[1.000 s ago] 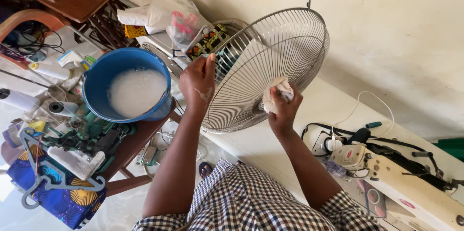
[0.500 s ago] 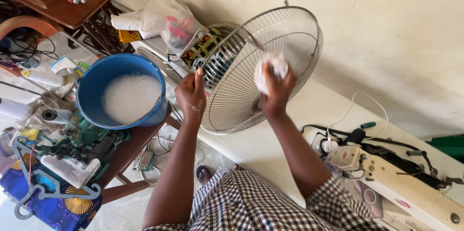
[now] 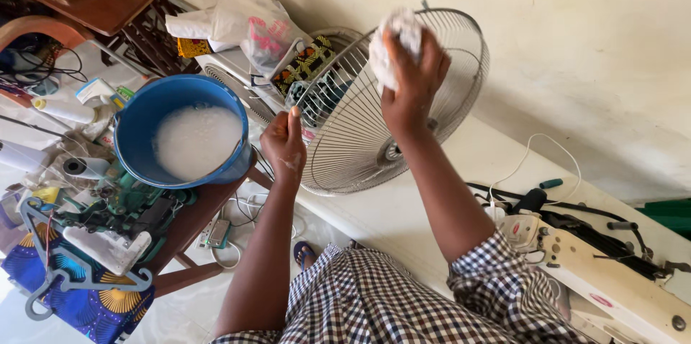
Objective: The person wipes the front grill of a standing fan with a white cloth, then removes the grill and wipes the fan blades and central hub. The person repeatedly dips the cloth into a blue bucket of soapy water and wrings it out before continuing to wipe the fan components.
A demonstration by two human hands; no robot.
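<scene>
A person in a checked shirt [image 3: 374,301] works on a round wire fan guard [image 3: 345,142] that stands tilted on its rim at the near edge of a white table [image 3: 403,222]. The right hand [image 3: 412,85] is closed around a crumpled white cloth [image 3: 392,38], pressing it against the wires close to the guard's upper rim. The left hand [image 3: 284,144] pinches the guard's rim on its left side, thumb up along the wire, bracing it.

Just left of the guard, a blue bucket [image 3: 144,110] of foamy white water sits at the edge of a wooden side table [image 3: 191,218], crowded by a green overlock sewing machine [image 3: 126,204], a grey clothes hanger [image 3: 68,275] and blue patterned fabric [image 3: 86,308]. Behind the bucket lies a white plastic bag [image 3: 248,24]. At the right end of the white table rests a cream sewing machine [image 3: 604,272] among black and white cables [image 3: 533,150].
</scene>
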